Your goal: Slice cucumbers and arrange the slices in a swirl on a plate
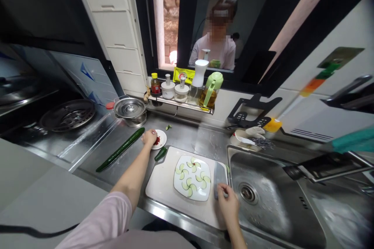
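My left hand (pixel 149 137) is closed at the edge of a small white dish (pixel 163 137) with chopped red bits (pixel 157 140) in it. Its fingertips are partly hidden, so what they pinch does not show. My right hand (pixel 228 199) has its fingers curled together beside a knife with a wide grey blade (pixel 219 175), which lies on the white cutting board (pixel 160 186); whether it grips anything is unclear. Between the hands, a square white plate (pixel 203 195) carries several pinwheels of thin cucumber slices (pixel 189 187). The far pinwheel has red at its centre.
A whole cucumber (pixel 121 149) lies to the left, and a cut cucumber piece (pixel 160 154) touches the board's corner. Behind stand a lidded steel pot (pixel 130 109) and a seasoning rack (pixel 181 103). The steel sink (pixel 269 210) and its black faucet (pixel 306 169) are at the right.
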Motion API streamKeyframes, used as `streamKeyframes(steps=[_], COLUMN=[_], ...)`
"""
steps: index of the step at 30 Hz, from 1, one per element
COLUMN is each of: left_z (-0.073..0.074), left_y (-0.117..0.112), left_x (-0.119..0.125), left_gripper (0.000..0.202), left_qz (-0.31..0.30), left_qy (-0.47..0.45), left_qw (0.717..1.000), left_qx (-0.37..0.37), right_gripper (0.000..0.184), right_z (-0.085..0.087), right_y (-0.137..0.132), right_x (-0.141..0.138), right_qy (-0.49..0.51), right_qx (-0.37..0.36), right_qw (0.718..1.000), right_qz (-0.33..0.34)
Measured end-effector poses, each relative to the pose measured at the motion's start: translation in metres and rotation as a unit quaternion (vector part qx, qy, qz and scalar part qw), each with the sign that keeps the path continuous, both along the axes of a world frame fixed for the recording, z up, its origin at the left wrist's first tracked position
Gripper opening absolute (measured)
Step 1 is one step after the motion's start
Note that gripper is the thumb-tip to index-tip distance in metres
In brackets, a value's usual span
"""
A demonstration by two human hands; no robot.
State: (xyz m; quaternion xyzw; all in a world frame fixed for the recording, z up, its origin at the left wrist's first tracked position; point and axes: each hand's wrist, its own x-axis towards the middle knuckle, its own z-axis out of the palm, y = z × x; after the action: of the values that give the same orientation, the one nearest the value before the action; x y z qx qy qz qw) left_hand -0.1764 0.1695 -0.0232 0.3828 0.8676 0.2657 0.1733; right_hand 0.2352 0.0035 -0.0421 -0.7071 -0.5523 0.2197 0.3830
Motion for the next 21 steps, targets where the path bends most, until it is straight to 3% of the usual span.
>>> streamKeyframes(steps=[9, 21], left_z=[-0.013, -0.017], left_y=[0.025, 0.032], left_x=[0.007, 0.006], left_gripper=[0.020, 0.018], left_qz=[-0.143, -0.179], left_qy=[0.130, 0.145], left_qw=[0.978, 0.966], left_qx=[-0.085, -0.120], right_gripper=[0.043, 0.046], right_z=[-0.001, -0.007], right_y=[-0.004, -0.006], right_x=[0.002, 0.006], right_qy=[-0.007, -0.011], right_qx=[0.003, -0.005], right_qw=[1.000, 1.000], right_qz=[-0.013, -0.016])
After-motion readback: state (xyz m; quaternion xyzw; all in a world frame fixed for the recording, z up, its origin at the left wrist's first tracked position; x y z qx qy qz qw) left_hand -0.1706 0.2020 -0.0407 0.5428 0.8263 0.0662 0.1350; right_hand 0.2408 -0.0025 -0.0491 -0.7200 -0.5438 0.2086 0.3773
